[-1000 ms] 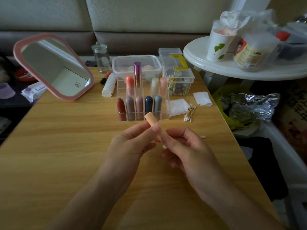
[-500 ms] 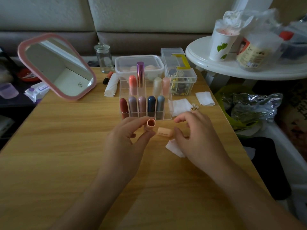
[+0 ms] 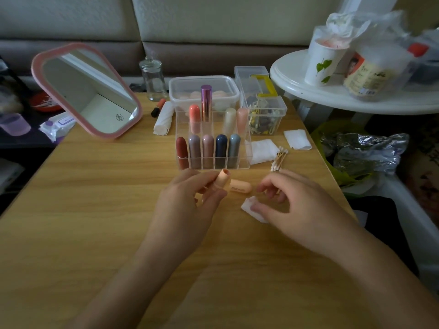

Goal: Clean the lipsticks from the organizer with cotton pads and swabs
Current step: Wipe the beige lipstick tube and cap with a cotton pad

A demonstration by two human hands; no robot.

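The left hand (image 3: 187, 205) pinches the open peach tube (image 3: 222, 180) between the thumb and the first fingers. It holds the tube low on its body, so the mouth stays free and points up and away. This grip seems chosen to leave the rim reachable for wiping. The right hand (image 3: 297, 207) has its thumb laid on a small pad (image 3: 251, 208) on the table (image 3: 95, 210), and its other fingers are loosely curled just above. Whether it already grips the pad cannot be told. The cap (image 3: 240, 185) lies on its side between the two hands, just right of the tube, probably so that it is near for closing again. Just beyond stands the organizer (image 3: 213, 166) with nine more lipsticks (image 3: 207, 150) upright in it. Right of it lie spare pads (image 3: 262, 150) and swabs (image 3: 279, 159), near the right hand.

One second ago both hands held the lipstick closed above the table. Half a second ago the cap was already down, the right hand was over it, and the pad was half hidden below the palm. Now this hand has drawn back to the near right, off the cap, and its thumb has come onto the pad. The left hand has kept the tube, but the mouth, which faced the camera, is now turned farther away.
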